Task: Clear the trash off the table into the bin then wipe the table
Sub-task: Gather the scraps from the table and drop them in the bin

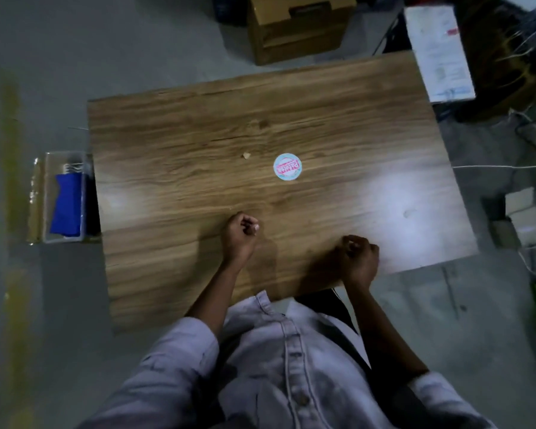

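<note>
A wooden table (322, 113) fills the middle of the head view. On it lie a round white and blue lid with a pink label (287, 166) and a tiny pale scrap (246, 155) to its left. My left hand (240, 235) hovers over the near middle of the table with fingers curled; a small pale bit shows at its fingertips, too small to identify. My right hand (359, 255) is curled into a fist near the table's front edge, and nothing shows in it. A clear bin (45, 196) stands on the floor by the table's left side, with a blue thing (67, 205) inside.
A cardboard box (294, 26) sits on the floor behind the table. A white papered box (437, 54) and dark clutter lie at the back right. Cables (502, 166) run across the floor on the right. Grey floor surrounds the table.
</note>
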